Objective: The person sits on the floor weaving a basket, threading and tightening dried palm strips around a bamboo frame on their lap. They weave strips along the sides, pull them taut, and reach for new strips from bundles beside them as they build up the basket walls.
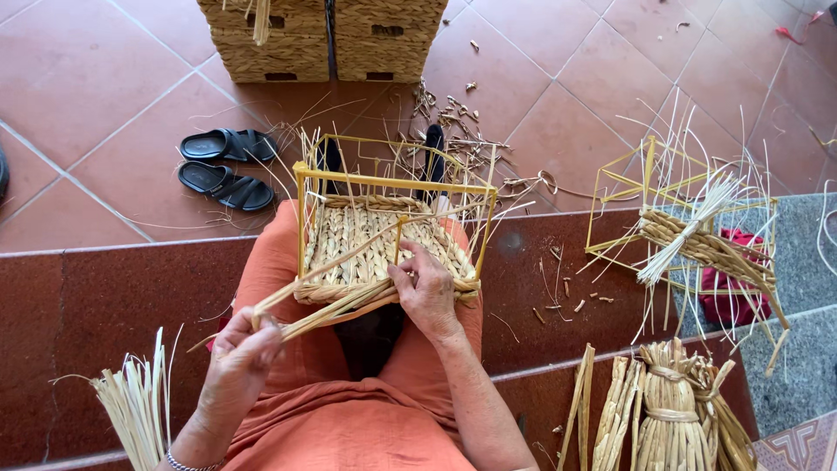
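A yellow wire basket frame (pixel 386 183) with a woven straw bottom (pixel 366 240) rests on my lap, over orange trousers. My left hand (pixel 241 353) is shut on a bundle of long straw strands (pixel 324 305) that run up and right to the basket's near edge. My right hand (pixel 425 288) presses on that near edge, fingers gripping the woven rim where the strands enter. Thin pale spokes stick up around the frame.
A second yellow frame (pixel 649 187) with partial weave lies at right beside red cloth (pixel 728 292). Tied straw bundles (pixel 671 410) stand at lower right, pale strips (pixel 135 406) at lower left. Black sandals (pixel 225 166) and finished woven baskets (pixel 323 39) sit on the tiled floor.
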`<state>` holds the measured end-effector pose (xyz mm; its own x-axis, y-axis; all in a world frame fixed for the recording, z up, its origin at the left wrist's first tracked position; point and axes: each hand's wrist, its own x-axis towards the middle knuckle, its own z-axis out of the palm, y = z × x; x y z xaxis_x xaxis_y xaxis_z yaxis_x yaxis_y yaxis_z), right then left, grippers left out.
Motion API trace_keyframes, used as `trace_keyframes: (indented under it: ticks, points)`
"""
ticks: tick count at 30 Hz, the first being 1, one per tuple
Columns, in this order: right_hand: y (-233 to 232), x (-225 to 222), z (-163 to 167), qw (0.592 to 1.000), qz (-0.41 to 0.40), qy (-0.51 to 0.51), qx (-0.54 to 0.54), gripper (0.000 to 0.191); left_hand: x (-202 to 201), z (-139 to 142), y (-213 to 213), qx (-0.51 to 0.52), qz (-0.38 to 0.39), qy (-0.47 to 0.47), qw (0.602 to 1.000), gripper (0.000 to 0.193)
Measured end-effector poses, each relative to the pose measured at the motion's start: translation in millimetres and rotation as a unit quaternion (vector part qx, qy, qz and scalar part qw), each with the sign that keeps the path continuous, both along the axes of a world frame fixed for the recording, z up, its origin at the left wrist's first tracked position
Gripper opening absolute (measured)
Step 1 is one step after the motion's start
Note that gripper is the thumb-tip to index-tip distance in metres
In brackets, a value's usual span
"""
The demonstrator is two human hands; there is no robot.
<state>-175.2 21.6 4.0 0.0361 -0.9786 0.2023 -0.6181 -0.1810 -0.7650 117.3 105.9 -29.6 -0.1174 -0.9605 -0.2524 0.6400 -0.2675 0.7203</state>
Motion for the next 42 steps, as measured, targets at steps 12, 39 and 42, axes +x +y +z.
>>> trace_keyframes:
  ticks: [12, 39, 42]
  points:
    - [2.7, 7.8, -7.1, 0.995, -0.034, -0.077, 0.057, 0.026, -7.8, 18.8, -21.0, -0.082, 0.129, -0.273, 0.95, 0.013]
    - [3.7, 0.9, -16.7, 0.963, 0.122, 0.154, -0.182, 0.023, -11.4, 29.0, 26.4, -0.351, -0.058, -0.688, 0.632, 0.019]
    - [7.6, -16.4, 9.5, 0.97, 0.198, 0.09, -0.106, 0.031, -3.7, 52.5, 36.7, -0.384, -0.078, -0.675, 0.625, 0.028]
